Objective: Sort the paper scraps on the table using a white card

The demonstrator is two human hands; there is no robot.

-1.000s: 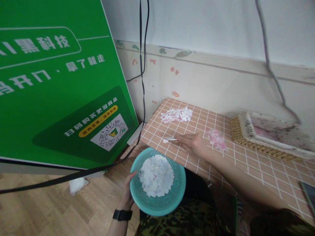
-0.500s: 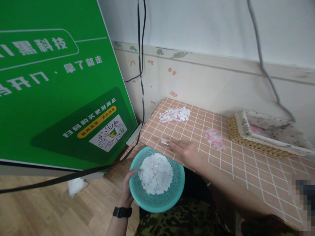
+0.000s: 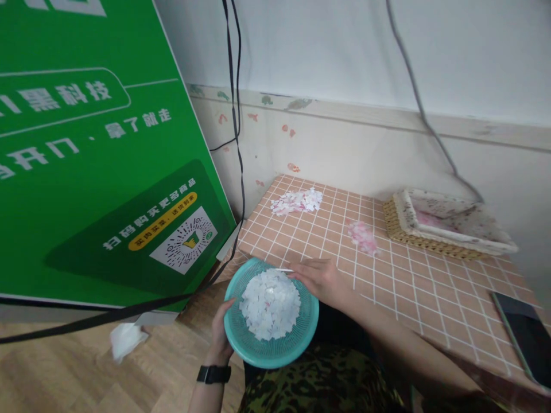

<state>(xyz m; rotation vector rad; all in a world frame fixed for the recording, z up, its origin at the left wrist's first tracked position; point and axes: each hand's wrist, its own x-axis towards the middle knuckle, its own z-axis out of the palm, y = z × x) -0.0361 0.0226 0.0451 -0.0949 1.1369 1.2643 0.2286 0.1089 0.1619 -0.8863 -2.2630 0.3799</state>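
Observation:
My left hand (image 3: 221,330) grips the left rim of a teal plastic colander (image 3: 272,360), thumb over the edge. A heap of small white paper pieces (image 3: 269,312) fills its middle, with a few pinkish bits among them. My right hand (image 3: 316,279) is over the colander's far right rim, beside the table edge. Its fingertips pinch a flat white piece (image 3: 283,269), seen edge-on above the heap. On the table lie a pile of white and pink paper pieces (image 3: 297,201) and a smaller patch of pink pieces (image 3: 363,237).
The checked table (image 3: 413,287) runs along the wall. On it stand a cloth-lined wicker basket (image 3: 447,226) and a dark phone (image 3: 523,332). A green panel (image 3: 99,172) rises at left, with black cables (image 3: 237,132) hanging beside it. A white bag (image 3: 127,339) lies on the floor.
My right hand has moved from over the table down to the colander's rim, bringing the white piece above the heap. The view has shifted rightward, showing the phone. My left hand keeps its grip.

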